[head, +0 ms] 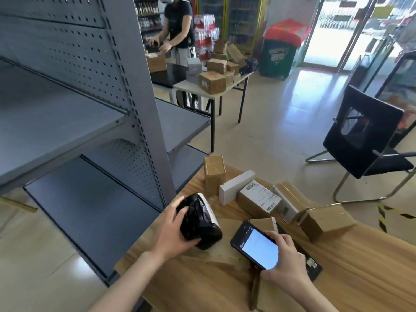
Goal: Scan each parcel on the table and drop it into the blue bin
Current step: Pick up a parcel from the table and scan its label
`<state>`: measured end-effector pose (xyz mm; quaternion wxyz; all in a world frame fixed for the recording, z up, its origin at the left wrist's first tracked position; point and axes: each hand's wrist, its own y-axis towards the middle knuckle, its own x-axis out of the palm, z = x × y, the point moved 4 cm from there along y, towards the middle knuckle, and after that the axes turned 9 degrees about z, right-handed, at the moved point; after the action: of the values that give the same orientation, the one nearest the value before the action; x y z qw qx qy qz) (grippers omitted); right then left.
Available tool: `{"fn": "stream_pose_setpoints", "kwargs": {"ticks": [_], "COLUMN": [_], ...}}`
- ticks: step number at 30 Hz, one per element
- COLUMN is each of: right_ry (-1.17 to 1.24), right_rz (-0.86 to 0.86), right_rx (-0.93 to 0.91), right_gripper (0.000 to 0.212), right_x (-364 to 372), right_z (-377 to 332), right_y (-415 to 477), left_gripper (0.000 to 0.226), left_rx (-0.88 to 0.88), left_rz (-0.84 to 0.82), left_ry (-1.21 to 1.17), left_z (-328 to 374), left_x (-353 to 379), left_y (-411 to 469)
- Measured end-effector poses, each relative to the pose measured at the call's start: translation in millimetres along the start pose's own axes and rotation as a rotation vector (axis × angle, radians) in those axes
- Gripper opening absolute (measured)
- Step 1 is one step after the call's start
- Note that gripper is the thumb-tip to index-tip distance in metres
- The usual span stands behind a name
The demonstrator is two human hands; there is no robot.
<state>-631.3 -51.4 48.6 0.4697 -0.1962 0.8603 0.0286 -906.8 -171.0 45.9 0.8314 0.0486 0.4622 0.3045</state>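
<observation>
My left hand (172,230) grips a black plastic-wrapped parcel (200,221) with a white label along its far side, at the left edge of the wooden table (349,278). My right hand (286,257) holds a black handheld scanner (255,245) with its lit screen facing up, just right of that parcel. Behind them lie several parcels: an upright brown box (214,174), a white box (236,186), a labelled brown box (258,199), another labelled box (289,201) and a brown box (327,220) at the right. No blue bin is in view.
A grey metal shelf unit (90,109) stands close on the left. A black chair (364,140) stands right of the table. Farther back, a person (177,30) works at a second table (238,81) stacked with brown boxes.
</observation>
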Motion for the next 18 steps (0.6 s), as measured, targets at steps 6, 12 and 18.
{"fn": "stream_pose_setpoints", "kwargs": {"ticks": [6, 12, 18], "right_ry": [-0.022, -0.024, -0.1], "right_rz": [-0.052, -0.088, -0.131], "right_rx": [-0.073, -0.186, -0.259], "right_gripper": [0.102, 0.1, 0.1], "right_x": [15, 20, 14], "right_z": [-21, -42, -54], "right_y": [6, 8, 14], "left_gripper": [0.115, 0.112, 0.134], "left_rx": [-0.166, -0.223, -0.379], "left_rz": [-0.116, -0.18, -0.335], "left_ry": [0.097, 0.189, 0.078], "left_z": [-17, -19, -38], "left_x": [-31, -40, -29], "left_y": [-15, -24, -33]}}
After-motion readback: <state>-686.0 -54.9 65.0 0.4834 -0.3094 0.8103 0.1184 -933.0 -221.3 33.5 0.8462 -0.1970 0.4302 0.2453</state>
